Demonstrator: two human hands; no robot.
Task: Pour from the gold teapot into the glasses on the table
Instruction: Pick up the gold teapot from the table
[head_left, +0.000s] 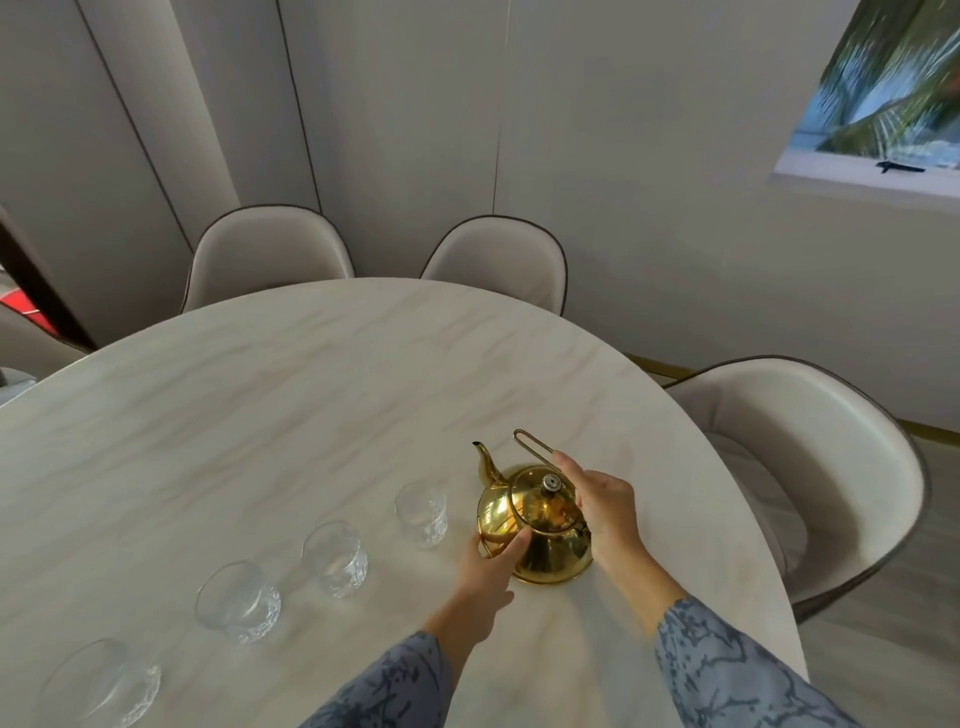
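The gold teapot (535, 525) stood upright on the pale marble-patterned table (260, 405), right of centre near the near edge. Its curved spout (485, 462) pointed far and left; its thin wire handle (532, 444) rose tilted toward the far side. The body was polished, rounded and reflective, its lid topped by a silvery knob (550, 484). The left hand (488, 571) touched the pot's near-left side, fingers loosely spread. The right hand (602, 501) rested against the lid's right side, fingers open, not clamped. Four clear, textured glasses (422, 513) formed a diagonal row running left and nearer.
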